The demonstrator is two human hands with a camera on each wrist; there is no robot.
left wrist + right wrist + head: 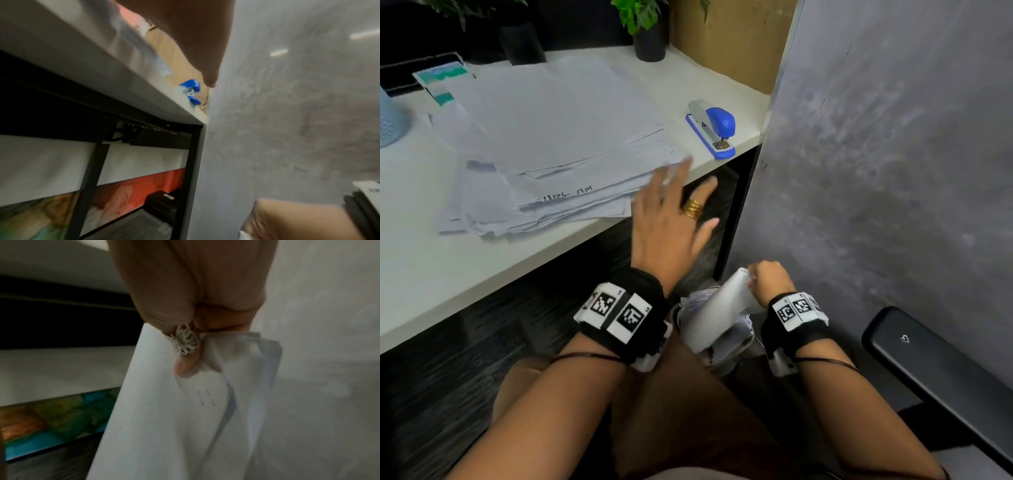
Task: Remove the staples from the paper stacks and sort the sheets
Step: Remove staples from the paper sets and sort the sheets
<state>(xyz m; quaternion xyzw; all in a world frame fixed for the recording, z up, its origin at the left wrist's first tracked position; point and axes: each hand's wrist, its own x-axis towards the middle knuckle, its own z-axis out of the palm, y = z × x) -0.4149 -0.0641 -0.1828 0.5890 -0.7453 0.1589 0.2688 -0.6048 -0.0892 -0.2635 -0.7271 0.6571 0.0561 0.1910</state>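
Left hand, fingers spread and empty, is nearer the pile, which lies at 10 o'clock. Right hand pinches sheets.

From below the bench, its pale front edge runs diagonally from upper left toward a grey wall on the right. The edges of papers stick out over the bench top, blurred. A blue stapler sits at the bench's far end, close to the wall. The left hand fills the top of the picture, a finger stretched out toward the stapler, holding nothing. Under the bench stand black legs. At lower right part of the right hand shows, with its black wristband.
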